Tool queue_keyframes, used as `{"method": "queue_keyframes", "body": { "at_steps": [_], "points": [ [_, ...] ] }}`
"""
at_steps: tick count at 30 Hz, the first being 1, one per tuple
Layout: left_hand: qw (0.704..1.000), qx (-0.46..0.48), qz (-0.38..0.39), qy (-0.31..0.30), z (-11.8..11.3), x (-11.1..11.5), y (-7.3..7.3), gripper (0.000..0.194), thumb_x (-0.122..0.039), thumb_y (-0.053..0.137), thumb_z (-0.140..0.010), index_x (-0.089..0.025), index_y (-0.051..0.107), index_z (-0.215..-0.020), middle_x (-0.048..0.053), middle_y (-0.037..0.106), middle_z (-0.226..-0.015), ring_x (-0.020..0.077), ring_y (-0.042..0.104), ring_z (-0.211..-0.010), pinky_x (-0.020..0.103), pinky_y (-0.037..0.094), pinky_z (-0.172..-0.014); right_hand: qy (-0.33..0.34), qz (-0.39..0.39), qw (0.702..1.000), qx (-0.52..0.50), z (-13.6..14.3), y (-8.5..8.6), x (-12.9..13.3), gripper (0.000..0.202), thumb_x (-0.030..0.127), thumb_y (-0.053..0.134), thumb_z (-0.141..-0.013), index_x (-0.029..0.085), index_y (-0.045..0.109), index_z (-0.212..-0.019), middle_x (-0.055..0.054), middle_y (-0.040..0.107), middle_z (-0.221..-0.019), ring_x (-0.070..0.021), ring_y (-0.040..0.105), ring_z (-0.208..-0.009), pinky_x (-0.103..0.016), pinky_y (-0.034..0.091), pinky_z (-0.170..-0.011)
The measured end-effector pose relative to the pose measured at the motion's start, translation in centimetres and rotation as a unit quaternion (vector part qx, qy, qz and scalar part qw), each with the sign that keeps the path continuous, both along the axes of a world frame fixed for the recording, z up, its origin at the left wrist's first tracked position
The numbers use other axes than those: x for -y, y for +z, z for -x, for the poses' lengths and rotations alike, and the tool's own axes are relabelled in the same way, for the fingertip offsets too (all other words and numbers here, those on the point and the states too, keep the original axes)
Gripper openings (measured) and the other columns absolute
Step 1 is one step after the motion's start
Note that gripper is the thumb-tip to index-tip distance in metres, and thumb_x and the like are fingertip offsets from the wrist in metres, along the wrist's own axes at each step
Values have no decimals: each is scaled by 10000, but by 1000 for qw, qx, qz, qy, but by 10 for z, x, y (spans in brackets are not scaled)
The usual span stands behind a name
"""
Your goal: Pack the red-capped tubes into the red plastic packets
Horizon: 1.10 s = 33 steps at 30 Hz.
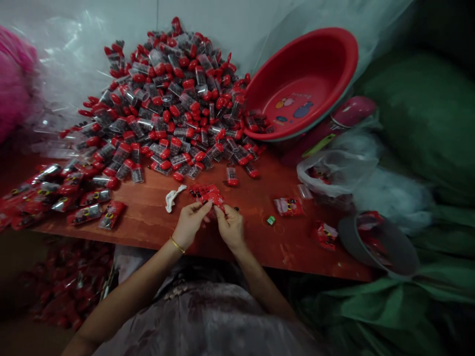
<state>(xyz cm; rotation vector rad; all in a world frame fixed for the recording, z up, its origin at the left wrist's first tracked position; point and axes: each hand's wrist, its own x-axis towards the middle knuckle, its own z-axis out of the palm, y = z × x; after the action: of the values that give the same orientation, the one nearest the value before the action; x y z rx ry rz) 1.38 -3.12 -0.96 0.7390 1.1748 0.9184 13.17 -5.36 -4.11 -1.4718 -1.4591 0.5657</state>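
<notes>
At the front of the table, my left hand [190, 222] and my right hand [230, 226] are close together, thumbs and fingers pinched on the edge of a small red printed packet [213, 198]. Whether anything is inside it I cannot tell. More red printed wrappers [198, 190] lie just beyond my fingertips. To the left of them is a crumpled white strip [173, 198]. A clear tube with a red cap [232, 176] stands a little further back. Behind it rises a large heap of such tubes [166, 109], filled with dark contents.
Filled red packets [87, 213] are piled at the left. A tilted red basin [322, 64] leans beside the heap. On the right are a plastic bag [334, 173], a grey bowl [393, 247], a red packet [288, 206] and a small green piece [270, 220]. Red packets [70, 282] fill the space below left.
</notes>
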Motion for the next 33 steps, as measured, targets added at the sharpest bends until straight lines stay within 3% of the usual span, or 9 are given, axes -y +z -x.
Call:
{"method": "queue_keyframes", "body": {
  "at_steps": [6, 10, 14, 18, 21, 23, 28, 31, 33],
  "points": [
    [994, 51, 77, 66, 6, -13, 2, 486, -439, 857, -321, -134, 594, -593, -38, 551, -465, 62, 502, -434, 157, 391, -396, 86, 12, 996, -12, -6, 1, -13, 270, 319, 411, -905, 189, 590, -750, -6, 584, -672, -136, 530, -633, -240, 423, -611],
    [991, 69, 85, 77, 13, -22, 9, 438, -377, 870, -373, -134, 569, -578, -36, 569, -475, 66, 530, -434, 167, 440, -428, 123, -2, 984, 129, -47, 13, -55, 311, 209, 341, -909, 200, 630, -1023, -71, 663, -992, -189, 579, -919, -322, 449, -835],
    [990, 86, 101, 50, 15, -26, 18, 302, -291, 826, -543, -131, 588, -636, -15, 607, -534, 90, 578, -467, 182, 459, -441, 156, 27, 906, 393, -96, 18, -110, 507, 18, 412, -774, 213, 581, -1210, -80, 497, -1373, -266, 419, -1201, -441, 362, -942],
    [986, 105, 123, 40, 16, -25, 23, 206, -238, 759, -655, -140, 577, -658, -12, 612, -550, 100, 589, -481, 201, 475, -462, 241, 34, 847, 472, -119, 10, -128, 489, 40, 457, -781, 231, 588, -1212, -65, 518, -1360, -265, 392, -1225, -439, 307, -972],
    [984, 117, 133, 37, 17, -24, 24, 185, -231, 735, -686, -142, 574, -669, -10, 615, -555, 97, 590, -487, 206, 484, -490, 234, 20, 864, 446, -121, 3, -112, 351, 167, 496, -839, 201, 610, -1169, -97, 597, -1246, -258, 478, -1123, -426, 305, -962],
    [983, 119, 135, 36, 18, -22, 23, 208, -241, 744, -680, -143, 562, -657, -13, 610, -546, 92, 585, -482, 204, 483, -499, 200, 24, 896, 395, -118, 0, -93, 278, 257, 514, -850, 173, 641, -1083, -116, 653, -1122, -251, 541, -1015, -414, 340, -924],
    [983, 126, 127, 29, 16, -16, 22, 288, -298, 791, -627, -141, 550, -650, -10, 616, -549, 95, 591, -492, 205, 483, -504, 105, 52, 988, 105, -100, 7, -23, 304, 396, 462, -872, 171, 640, -975, -63, 675, -824, -182, 597, -711, -311, 455, -672],
    [985, 130, 114, 15, 15, -11, 20, 337, -340, 819, -576, -134, 569, -667, 3, 629, -563, 97, 599, -509, 203, 480, -511, 126, 123, 981, -84, -83, 21, 16, 335, 460, 462, -862, 177, 637, -830, 3, 584, -587, -113, 483, -451, -238, 391, -458],
    [987, 127, 102, 0, 15, -8, 19, 388, -375, 841, -518, -131, 579, -665, 5, 634, -573, 97, 598, -514, 205, 481, -516, 141, 155, 969, -134, -72, 32, 33, 324, 468, 518, -820, 174, 633, -746, 17, 549, -527, -88, 419, -387, -216, 332, -392]
  ]
}}
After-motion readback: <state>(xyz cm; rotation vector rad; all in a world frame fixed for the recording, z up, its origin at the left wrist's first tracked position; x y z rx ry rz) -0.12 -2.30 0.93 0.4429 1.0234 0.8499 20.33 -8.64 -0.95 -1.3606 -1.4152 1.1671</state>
